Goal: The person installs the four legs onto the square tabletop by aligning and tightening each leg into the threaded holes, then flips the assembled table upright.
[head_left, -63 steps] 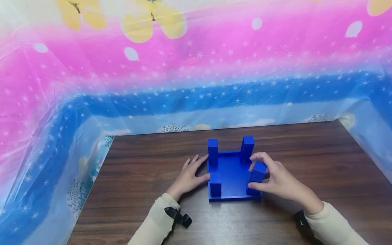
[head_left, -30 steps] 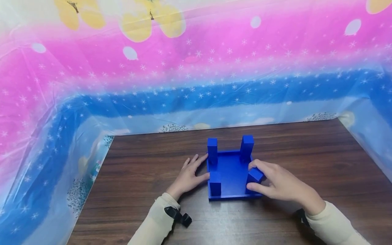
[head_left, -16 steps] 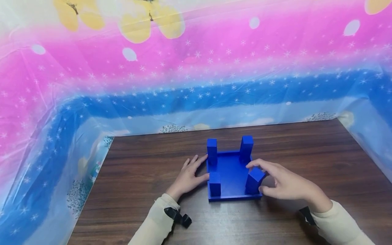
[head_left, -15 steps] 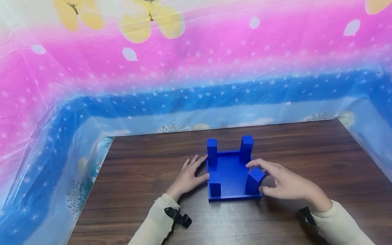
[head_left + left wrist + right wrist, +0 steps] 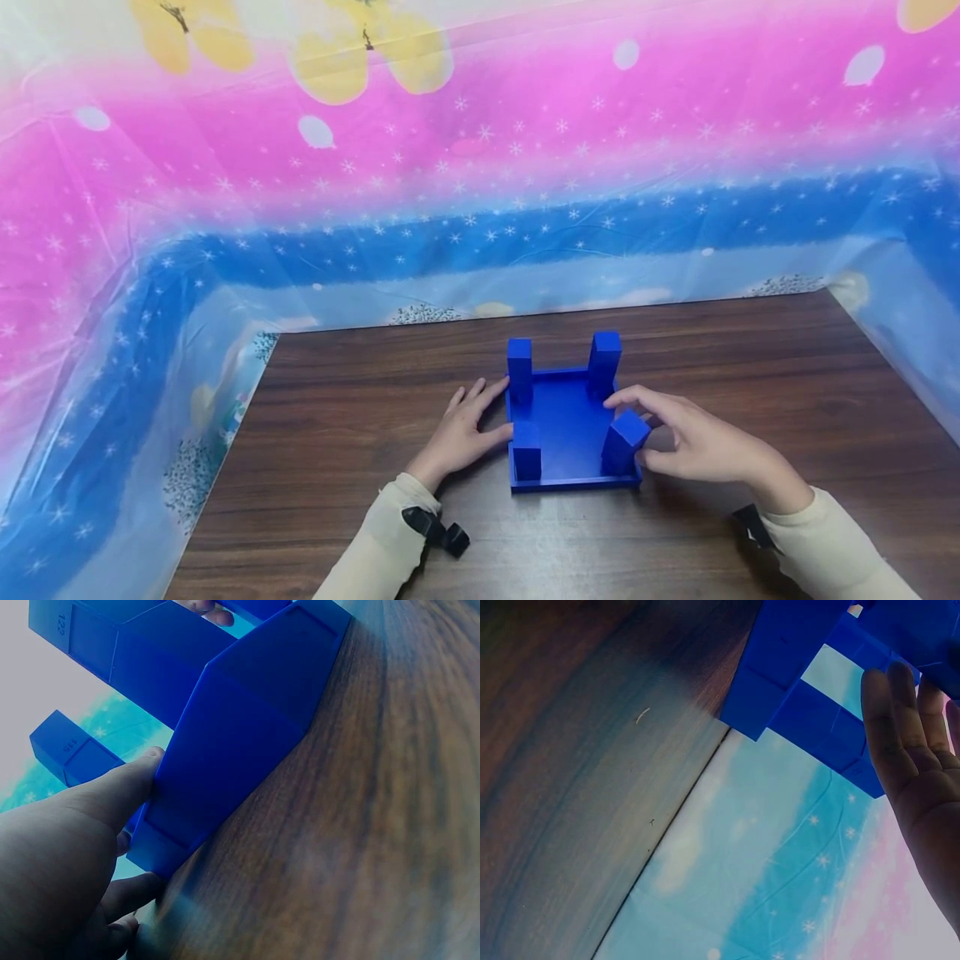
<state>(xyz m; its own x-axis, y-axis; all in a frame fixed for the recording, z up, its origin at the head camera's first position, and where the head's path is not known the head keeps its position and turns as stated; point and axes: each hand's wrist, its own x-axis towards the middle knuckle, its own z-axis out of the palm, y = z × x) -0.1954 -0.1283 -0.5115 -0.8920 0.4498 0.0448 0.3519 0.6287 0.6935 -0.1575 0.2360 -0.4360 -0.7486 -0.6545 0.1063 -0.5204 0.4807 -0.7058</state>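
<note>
A blue tray-like base (image 5: 570,446) with a low rim lies on the table in the head view. Blue square posts rise at its corners: far left (image 5: 520,367), far right (image 5: 604,362), near left (image 5: 527,454) and near right (image 5: 626,442). The near-right post sits turned and leans outward. My right hand (image 5: 697,442) holds it, fingertips behind, thumb at its right side. My left hand (image 5: 459,433) rests with extended fingers and thumb against the base's left edge. In the left wrist view, one post (image 5: 90,641) carries a number; my left thumb touches the base's side (image 5: 232,742).
Brown wood-grain table (image 5: 360,392) surrounds the base. Behind it hangs a pink and blue patterned cloth (image 5: 420,183), which also runs along the left and right sides. A black strap (image 5: 435,530) circles the left sleeve.
The right thumb has shifted from the near-right post's front to its right side. That post is lower than two seconds ago and turned. My left hand has stayed put.
</note>
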